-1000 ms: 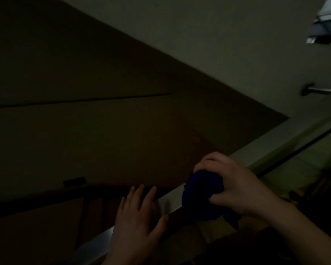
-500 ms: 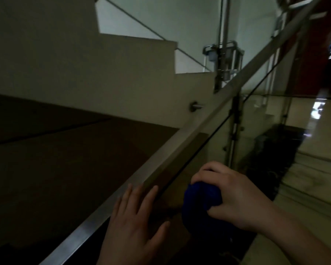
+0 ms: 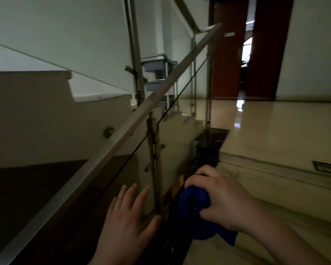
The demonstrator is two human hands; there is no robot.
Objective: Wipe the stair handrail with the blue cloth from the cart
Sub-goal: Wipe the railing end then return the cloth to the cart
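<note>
Right hand (image 3: 225, 201) clenched around blue cloth (image 3: 194, 207), left hand (image 3: 126, 220) spread and empty; both sit off the handrail (image 3: 111, 150), so we risk wiping air.

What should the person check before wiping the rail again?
1. Blue cloth gripped in right hand: ok.
2. Cloth touching the handrail: not ok, it is held off to the rail's right.
3. Left hand free: ok, open with fingers spread.
4. Rail ahead free of things: ok.
5. Rail clean or dusty: cannot tell.
</note>
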